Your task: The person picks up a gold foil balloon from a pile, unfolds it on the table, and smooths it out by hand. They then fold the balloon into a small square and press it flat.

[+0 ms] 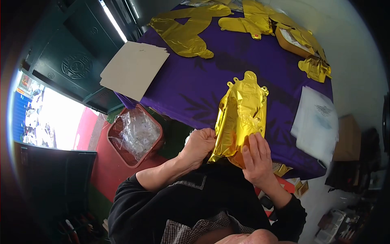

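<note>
A folded gold foil balloon [248, 107] with small eyelet tabs lies at the near edge of the purple-covered table [239, 61], its lower end toward my body. My left hand [198, 147] is closed at the balloon's lower left edge, fingers curled and pinching the foil there. On the lower right part of the foil rests my right hand [258, 158], its fingers stretched out and lying on the surface. Further flat gold foil balloons [185, 34] are spread along the far side of the table.
White card sheets [136, 67] overhang the table's left edge. Clear plastic bags [317, 124] lie at the right edge. A gold-coloured tray [289, 42] sits at the far right. Below left, a red plastic basket [158, 138] holds crumpled clear plastic. A cardboard box [348, 138] stands right.
</note>
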`<state>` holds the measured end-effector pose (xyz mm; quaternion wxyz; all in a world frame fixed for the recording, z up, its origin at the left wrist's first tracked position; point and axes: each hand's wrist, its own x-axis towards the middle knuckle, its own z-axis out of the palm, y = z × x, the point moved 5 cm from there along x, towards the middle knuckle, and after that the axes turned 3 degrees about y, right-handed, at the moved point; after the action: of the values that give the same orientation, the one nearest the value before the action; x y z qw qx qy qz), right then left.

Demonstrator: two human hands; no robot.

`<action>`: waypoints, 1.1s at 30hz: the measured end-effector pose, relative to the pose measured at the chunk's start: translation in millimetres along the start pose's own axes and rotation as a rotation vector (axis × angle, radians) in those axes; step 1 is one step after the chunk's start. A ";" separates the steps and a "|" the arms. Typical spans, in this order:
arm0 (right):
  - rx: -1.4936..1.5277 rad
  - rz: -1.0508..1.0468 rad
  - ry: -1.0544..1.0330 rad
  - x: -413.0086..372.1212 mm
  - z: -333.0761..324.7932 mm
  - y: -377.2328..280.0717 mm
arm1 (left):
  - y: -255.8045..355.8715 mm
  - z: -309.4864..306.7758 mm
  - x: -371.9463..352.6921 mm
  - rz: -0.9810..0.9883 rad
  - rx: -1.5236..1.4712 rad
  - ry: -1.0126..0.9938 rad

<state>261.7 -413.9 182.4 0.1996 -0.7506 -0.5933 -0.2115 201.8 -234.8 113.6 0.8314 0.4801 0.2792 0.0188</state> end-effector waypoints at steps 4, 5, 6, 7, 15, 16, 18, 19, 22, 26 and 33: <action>-0.113 0.004 0.038 -4.8 -0.2 -4.3 | -1.3 -3.3 0.0 -0.069 -0.044 -0.011; -0.209 -0.055 0.061 -5.2 -0.5 -7.5 | -0.6 -2.7 -0.7 -0.073 -0.042 -0.012; -0.196 -0.063 0.027 -6.4 0.0 -7.9 | 1.4 -0.7 -2.0 -0.081 -0.068 -0.021; -0.197 -0.061 0.027 -3.9 -2.6 -9.3 | 2.7 1.1 -3.2 -0.087 -0.093 -0.031; -0.052 -0.054 -0.132 18.0 -10.1 -11.2 | 25.9 7.9 -13.4 -0.057 -0.163 -0.048; -0.043 -0.053 -0.117 19.8 -12.5 -10.6 | 30.3 8.9 -13.5 -0.079 -0.190 -0.038; -0.039 -0.050 -0.095 24.5 -16.6 -8.0 | 47.7 20.1 -15.2 -0.054 -0.168 -0.050; -0.027 -0.043 -0.085 27.6 -18.5 -5.3 | 56.8 25.4 -14.9 -0.034 -0.151 -0.059; -0.038 -0.036 -0.080 42.8 -27.4 5.8 | 78.8 37.9 -1.1 0.114 0.119 -0.087; -0.099 -0.024 -0.038 65.1 -26.7 31.1 | 106.1 54.6 36.5 0.225 0.202 -0.198; -0.110 0.045 -0.111 71.3 5.4 62.7 | 127.5 50.1 89.3 0.611 0.966 0.022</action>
<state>337.9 -367.0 214.4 0.1294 -0.7841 -0.5741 -0.1972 331.6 -178.9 196.1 0.4714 0.8643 0.1135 0.1335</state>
